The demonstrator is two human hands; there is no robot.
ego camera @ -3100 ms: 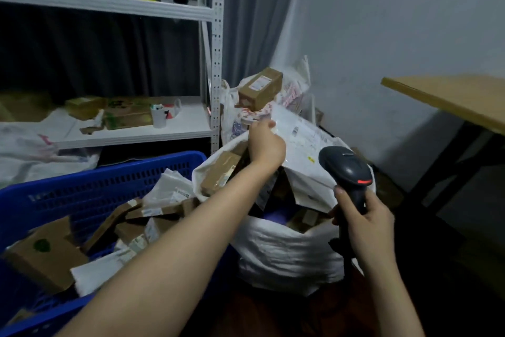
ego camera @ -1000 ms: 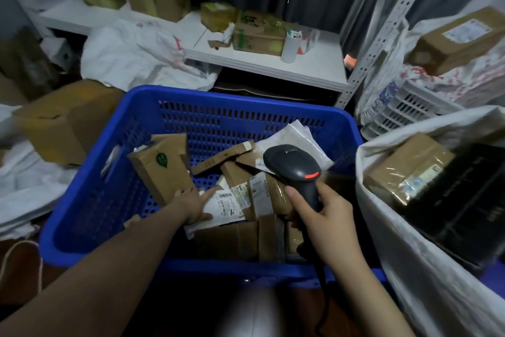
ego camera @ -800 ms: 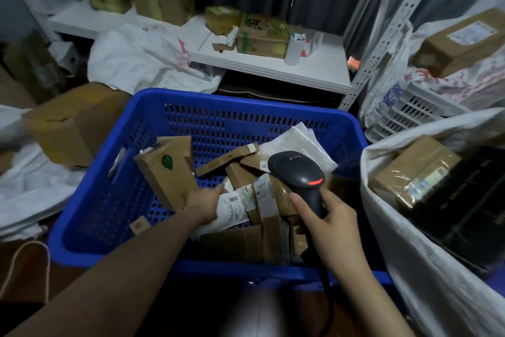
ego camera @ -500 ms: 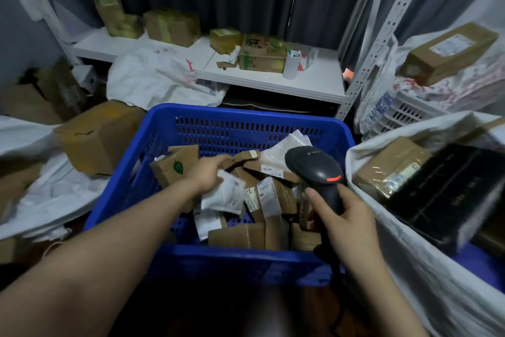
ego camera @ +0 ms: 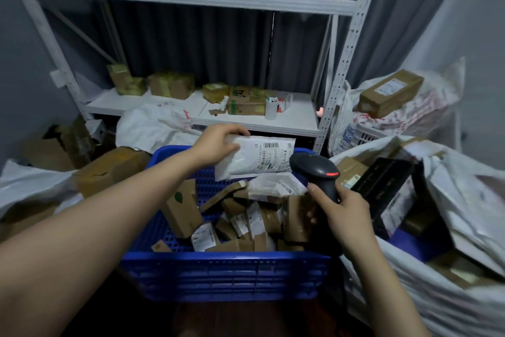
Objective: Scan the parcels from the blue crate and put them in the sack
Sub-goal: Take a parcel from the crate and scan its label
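My left hand point(ego camera: 217, 142) grips a white padded parcel point(ego camera: 259, 157) by its left end, holding it above the blue crate point(ego camera: 226, 274) with its barcode label facing up. My right hand point(ego camera: 343, 213) holds a black handheld scanner point(ego camera: 317, 172) by its handle, its head just right of the parcel's lower right corner. The crate holds several brown cardboard parcels point(ego camera: 181, 207) and white mailers. The white sack point(ego camera: 448, 298) stands open to the right of the crate with boxes and a black package point(ego camera: 388, 186) inside.
White metal shelving point(ego camera: 246, 118) stands behind the crate with small boxes and a cup on it. Cardboard boxes point(ego camera: 109, 167) and white bags lie on the floor to the left. Another bag with a long box point(ego camera: 389, 92) sits at the back right.
My left hand has lifted the white parcel out of the crate and turned its label up. The scanner has risen toward it. The view has tilted upward.
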